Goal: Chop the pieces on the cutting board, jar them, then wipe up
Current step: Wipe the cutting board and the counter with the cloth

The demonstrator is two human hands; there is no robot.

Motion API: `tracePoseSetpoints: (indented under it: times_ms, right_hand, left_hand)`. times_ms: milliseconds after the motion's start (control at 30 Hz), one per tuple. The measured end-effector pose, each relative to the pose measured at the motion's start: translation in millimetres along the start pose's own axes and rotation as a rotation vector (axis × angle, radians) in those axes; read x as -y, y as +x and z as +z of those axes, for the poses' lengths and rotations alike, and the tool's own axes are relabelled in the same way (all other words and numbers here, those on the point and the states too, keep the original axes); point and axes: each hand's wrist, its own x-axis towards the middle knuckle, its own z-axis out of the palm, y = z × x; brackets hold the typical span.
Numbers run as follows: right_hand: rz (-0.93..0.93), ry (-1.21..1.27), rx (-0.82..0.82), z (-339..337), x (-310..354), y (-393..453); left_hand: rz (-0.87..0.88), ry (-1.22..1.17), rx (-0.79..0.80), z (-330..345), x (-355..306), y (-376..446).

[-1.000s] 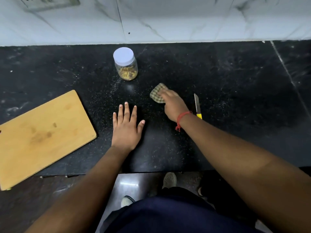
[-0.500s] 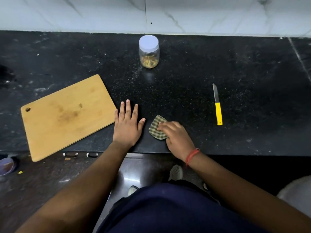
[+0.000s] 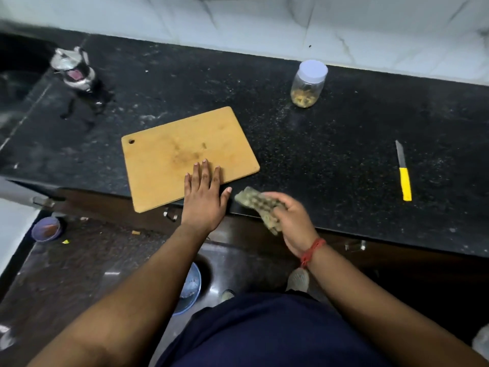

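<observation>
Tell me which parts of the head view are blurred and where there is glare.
Head view: the right hand and its checked cloth are smeared by motion blur; the left hand on the cutting board is sharper; the metal vessel at far left is blurred with bright glare; the counter edges bow from the wide lens.

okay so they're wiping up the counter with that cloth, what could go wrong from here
The cutting board overhangs the counter edge at its near corner, and the left hand rests flat on it; pressing there could tip or slide it off. The right hand holds the cloth at the counter's front edge, so crumbs may drop to the floor. A wider wipe might nudge the knife lying loose to the right.
</observation>
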Motion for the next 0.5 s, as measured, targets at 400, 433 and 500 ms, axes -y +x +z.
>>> tracePoseSetpoints:
  times_ms: [400, 433, 500]
  right_hand:
    - [0.185, 0.604, -0.099, 0, 39, 40]
    - [0.189, 0.606, -0.108, -6, 41, 42]
    - [0.183, 0.608, -0.126, -23, 46, 46]
  left_hand:
    - [0.069, -0.018, -0.007, -23, -1, 17]
    - [0.088, -0.019, -0.004, -23, -8, 22]
    - [0.130, -0.020, 0.012, -23, -26, 37]
